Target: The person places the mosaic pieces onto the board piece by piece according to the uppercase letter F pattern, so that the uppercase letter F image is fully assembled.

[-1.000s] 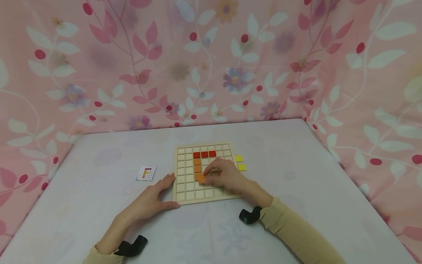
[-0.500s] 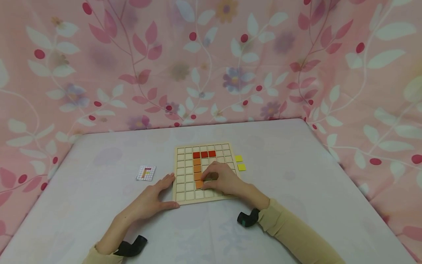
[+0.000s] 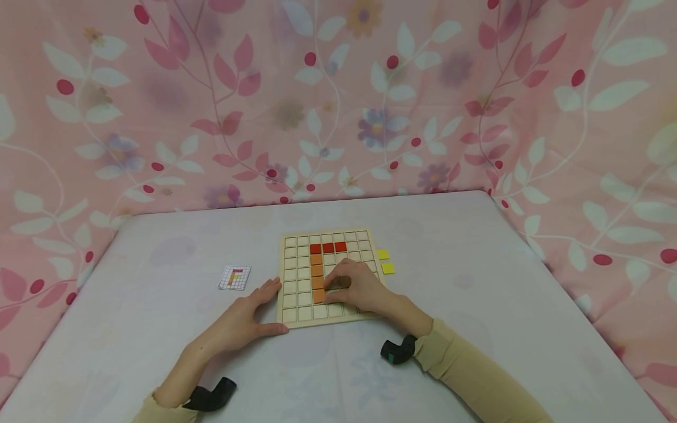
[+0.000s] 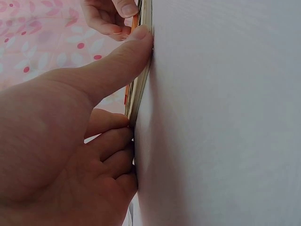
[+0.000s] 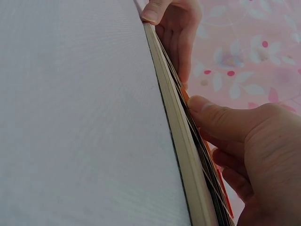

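Observation:
A wooden grid board [image 3: 296,276] lies on the table. It holds a row of three red tiles [image 3: 328,247] and a column of orange tiles [image 3: 316,264] below them. My right hand [image 3: 329,292] rests on the board with curled fingers. Its fingertips pinch an orange tile [image 3: 319,296] seated at the bottom of the orange column. In the right wrist view the thumb [image 5: 211,115] lies by that tile's edge [image 5: 185,96]. My left hand [image 3: 267,305] lies flat against the board's left side. Its thumb [image 4: 117,56] presses the front edge of the board [image 4: 139,89].
Two yellow tiles [image 3: 385,261] lie on the table just right of the board. A small pattern card [image 3: 234,277] sits to its left. A pink floral cloth [image 3: 338,100] hangs behind and beside the pale table [image 3: 476,305].
My right hand brought the tilted orange tile down and left into the cell under the orange column, then stayed on it. The left hand has not moved.

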Motion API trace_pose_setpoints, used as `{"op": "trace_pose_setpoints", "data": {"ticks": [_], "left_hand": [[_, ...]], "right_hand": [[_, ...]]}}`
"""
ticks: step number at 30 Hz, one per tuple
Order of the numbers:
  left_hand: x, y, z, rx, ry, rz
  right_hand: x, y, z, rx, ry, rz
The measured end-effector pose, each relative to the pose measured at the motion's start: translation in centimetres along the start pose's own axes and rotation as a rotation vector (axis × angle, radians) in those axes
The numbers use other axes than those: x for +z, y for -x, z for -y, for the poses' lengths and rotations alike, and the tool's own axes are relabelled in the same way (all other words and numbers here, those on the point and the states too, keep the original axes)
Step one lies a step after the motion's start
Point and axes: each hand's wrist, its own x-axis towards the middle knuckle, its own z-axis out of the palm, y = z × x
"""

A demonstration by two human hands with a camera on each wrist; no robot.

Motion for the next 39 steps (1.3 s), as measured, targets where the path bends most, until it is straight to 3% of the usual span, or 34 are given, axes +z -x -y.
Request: {"op": "trace_pose_setpoints", "data": {"ticks": [20, 25, 29, 39], "left_hand": [[0.0, 0.1, 0.1, -0.017, 0.005, 0.002], [0.1, 0.0, 0.2, -0.017, 0.000, 0.002], [0.1, -0.1, 0.1, -0.016, 0.002, 0.000], [0.0, 0.1, 0.0, -0.006, 0.018, 0.002]], "right_hand": [[0.1, -0.2, 0.1, -0.013, -0.017, -0.001], [-2.2, -0.3, -0.1, 0.023, -0.066, -0.059], [-4.8, -0.2, -0.7, 0.133, -0.097, -0.126], [-9.8, 1.7, -4.7, 0.301, -0.059, -0.251]]}}
